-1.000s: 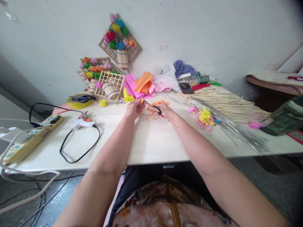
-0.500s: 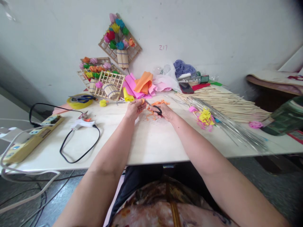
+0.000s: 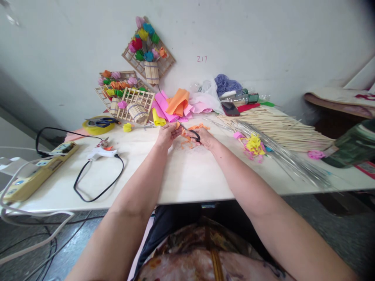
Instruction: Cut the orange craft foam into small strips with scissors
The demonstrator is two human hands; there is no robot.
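Between the fingers of my left hand (image 3: 167, 136) is a small piece of orange crepe paper (image 3: 177, 125), mostly covered by the fingertips. My right hand (image 3: 205, 138) is closed round the black handles of a pair of scissors (image 3: 195, 135). The blades point up and left, to the orange piece by my left fingertips; whether they touch it I cannot tell. Orange paper scraps (image 3: 187, 145) lie scattered on the white table (image 3: 193, 175) under and around both hands.
Behind my hands lie folded orange crepe paper (image 3: 178, 102) and pink sheets (image 3: 164, 107). A glue gun (image 3: 102, 154), power strip (image 3: 41, 171) and second scissors (image 3: 102, 122) are at left. Wooden sticks (image 3: 278, 128), wires (image 3: 281, 156) and a green jar (image 3: 351, 146) occupy the right.
Both hands stay nearly in place. The orange piece shows a little more at my left fingertips, and the scissors have shifted very slightly.
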